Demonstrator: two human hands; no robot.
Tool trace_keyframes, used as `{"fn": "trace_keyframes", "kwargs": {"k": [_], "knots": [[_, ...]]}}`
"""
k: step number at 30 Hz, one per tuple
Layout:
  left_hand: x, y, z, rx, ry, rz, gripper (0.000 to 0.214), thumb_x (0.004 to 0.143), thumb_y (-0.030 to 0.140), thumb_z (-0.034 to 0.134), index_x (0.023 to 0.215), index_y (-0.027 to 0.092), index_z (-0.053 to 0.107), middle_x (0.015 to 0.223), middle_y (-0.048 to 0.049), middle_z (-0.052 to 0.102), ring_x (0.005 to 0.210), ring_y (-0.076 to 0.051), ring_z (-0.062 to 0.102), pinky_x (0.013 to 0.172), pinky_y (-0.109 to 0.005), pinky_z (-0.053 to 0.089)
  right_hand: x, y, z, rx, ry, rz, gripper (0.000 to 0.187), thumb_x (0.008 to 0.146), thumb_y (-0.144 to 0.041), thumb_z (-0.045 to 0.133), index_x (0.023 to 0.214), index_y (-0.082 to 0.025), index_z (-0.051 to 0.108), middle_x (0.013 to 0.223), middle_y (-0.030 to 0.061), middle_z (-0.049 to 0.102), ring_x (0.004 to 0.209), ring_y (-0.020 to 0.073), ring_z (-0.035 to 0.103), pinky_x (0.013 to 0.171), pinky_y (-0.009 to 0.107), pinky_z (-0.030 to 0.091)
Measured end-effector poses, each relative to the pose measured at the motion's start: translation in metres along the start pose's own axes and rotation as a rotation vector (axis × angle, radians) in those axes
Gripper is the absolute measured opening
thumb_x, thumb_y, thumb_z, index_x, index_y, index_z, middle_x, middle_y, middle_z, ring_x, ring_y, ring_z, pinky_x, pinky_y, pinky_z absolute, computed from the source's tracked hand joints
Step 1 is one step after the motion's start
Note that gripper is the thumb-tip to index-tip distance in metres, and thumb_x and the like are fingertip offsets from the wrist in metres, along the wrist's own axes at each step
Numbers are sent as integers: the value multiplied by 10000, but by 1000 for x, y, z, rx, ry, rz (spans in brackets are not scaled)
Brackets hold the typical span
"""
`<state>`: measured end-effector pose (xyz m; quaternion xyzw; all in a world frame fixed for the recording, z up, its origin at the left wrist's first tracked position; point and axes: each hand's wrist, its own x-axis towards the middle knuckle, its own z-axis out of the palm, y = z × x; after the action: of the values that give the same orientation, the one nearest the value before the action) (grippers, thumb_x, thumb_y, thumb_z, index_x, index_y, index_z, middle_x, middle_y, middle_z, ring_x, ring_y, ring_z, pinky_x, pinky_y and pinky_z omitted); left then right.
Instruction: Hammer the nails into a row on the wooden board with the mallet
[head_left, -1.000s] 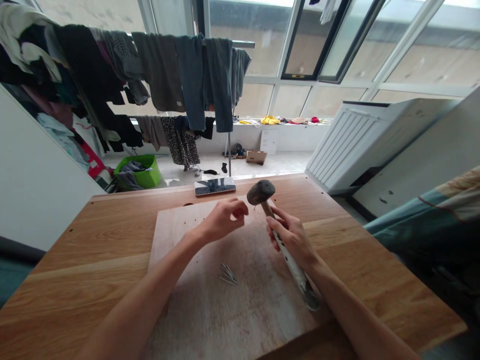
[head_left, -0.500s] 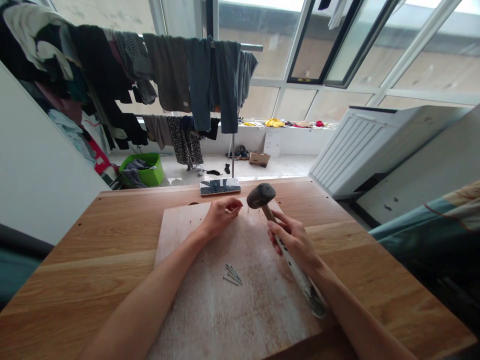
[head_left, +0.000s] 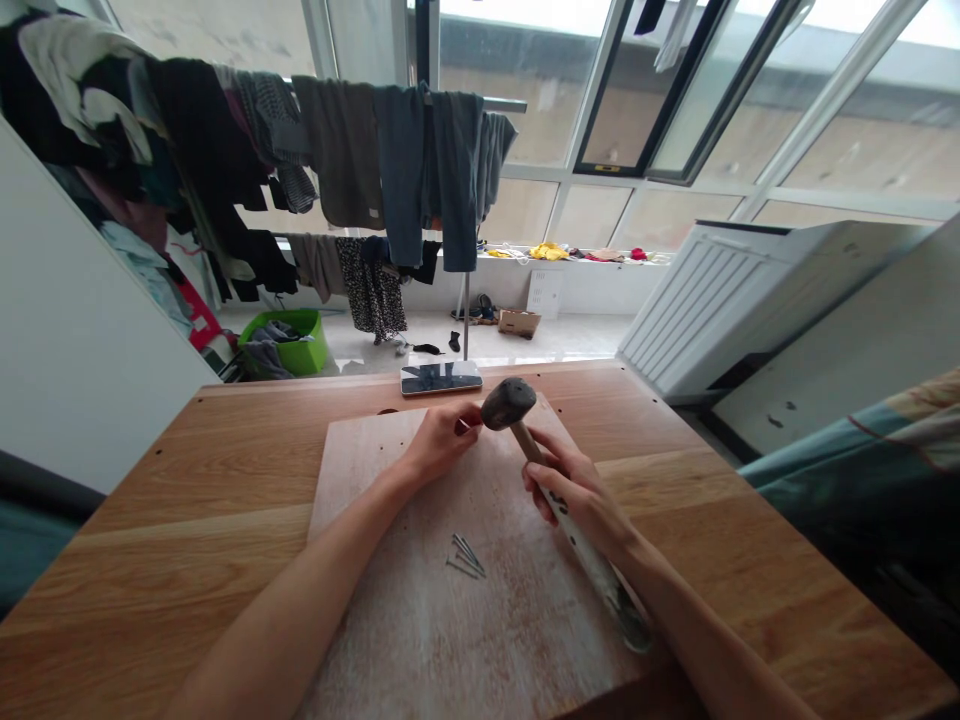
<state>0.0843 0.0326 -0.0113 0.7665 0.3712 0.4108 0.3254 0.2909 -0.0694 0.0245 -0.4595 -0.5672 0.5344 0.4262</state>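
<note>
My right hand point(head_left: 574, 485) is wrapped around the worn handle of a mallet point(head_left: 510, 402) with a dark, blunt head. The mallet is tilted, with its head just right of my left fingertips and its handle end low and to the right. My left hand point(head_left: 446, 440) rests near the far edge of a pale, scuffed wooden board point(head_left: 420, 630), its thumb and fingertips pinched together. Whatever is between those fingertips is hidden or too small to make out. Several loose nails point(head_left: 466, 556) lie in a small pile on the board, between my forearms.
The board lies on a wooden table point(head_left: 202, 520). A phone point(head_left: 441, 377) sits at the table's far edge, behind my left hand. Beyond are hanging clothes point(head_left: 337, 150), a green basket point(head_left: 304, 345) and a cardboard box point(head_left: 519, 322). A white ridged unit point(head_left: 697, 300) stands at right.
The mallet head has dropped a little and shifted left, closer to my left fingertips. My left hand has barely moved, and the nails lie as before.
</note>
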Motion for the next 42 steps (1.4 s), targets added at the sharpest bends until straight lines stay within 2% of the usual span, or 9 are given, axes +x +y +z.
{"fn": "trace_keyframes", "kwargs": {"k": [6, 9, 15, 30, 34, 36, 38, 40, 42], "knots": [[-1, 3, -2, -2, 1, -31, 251, 840, 79, 645, 1071, 162, 696, 816, -11, 748, 715, -126, 687, 709, -234, 546, -1, 0, 4, 74, -40, -10, 581, 975, -417, 578, 1506, -239, 422, 914, 6, 613, 437, 57, 493, 320, 184, 390], [-1, 3, -2, -2, 2, -11, 284, 827, 62, 651, 1090, 165, 681, 828, -10, 751, 730, -132, 692, 718, -244, 545, -2, 0, 7, 70, -48, -28, 610, 978, -439, 575, 1523, -241, 384, 942, 21, 642, 416, 54, 485, 311, 188, 382], [0, 0, -1, 16, 22, 29, 315, 771, -32, 613, 1021, 150, 672, 793, 0, 735, 696, -119, 677, 667, -214, 511, -3, -4, 13, -56, -26, 3, 633, 954, -440, 599, 1504, -188, 414, 912, 37, 681, 411, 57, 479, 330, 199, 381], [1, -2, -1, 5, 3, 17, 310, 778, 12, 607, 1044, 165, 643, 787, 12, 701, 691, -118, 650, 666, -229, 504, -4, -5, 14, -97, 17, -2, 634, 936, -441, 609, 1487, -179, 441, 838, 8, 668, 413, 66, 473, 355, 211, 380], [6, 1, -10, -39, -90, -64, 397, 799, 134, 671, 1181, 169, 571, 878, -16, 694, 748, -145, 666, 706, -275, 540, -5, -5, 15, -46, 64, -11, 626, 928, -447, 615, 1480, -201, 451, 810, -10, 647, 409, 73, 471, 338, 210, 379], [5, 11, -22, 57, -132, -43, 333, 814, 203, 680, 1126, 168, 572, 894, -29, 669, 766, -159, 651, 690, -285, 524, -5, -5, 14, -23, 92, -24, 617, 925, -444, 620, 1472, -210, 459, 790, -22, 631, 407, 72, 467, 341, 210, 385], [-1, 28, -35, 223, -219, 19, 178, 831, 225, 652, 993, 180, 592, 845, -16, 632, 735, -160, 605, 644, -279, 471, -4, -4, 12, -10, 118, -40, 607, 920, -437, 629, 1463, -216, 473, 769, -31, 614, 407, 71, 465, 350, 211, 396], [-14, 51, -47, 328, -423, 65, 86, 824, 205, 633, 906, 199, 609, 791, 5, 611, 690, -151, 565, 602, -270, 413, -4, -3, 10, -3, 140, -47, 604, 914, -433, 639, 1458, -221, 480, 759, -36, 602, 410, 74, 470, 351, 212, 400], [-30, 73, -53, 377, -663, 57, 132, 777, 190, 663, 901, 223, 629, 821, 6, 636, 706, -160, 574, 579, -270, 377, -3, -1, 8, 7, 156, -48, 604, 913, -433, 642, 1456, -223, 482, 757, -37, 595, 410, 76, 471, 345, 212, 397]]}}
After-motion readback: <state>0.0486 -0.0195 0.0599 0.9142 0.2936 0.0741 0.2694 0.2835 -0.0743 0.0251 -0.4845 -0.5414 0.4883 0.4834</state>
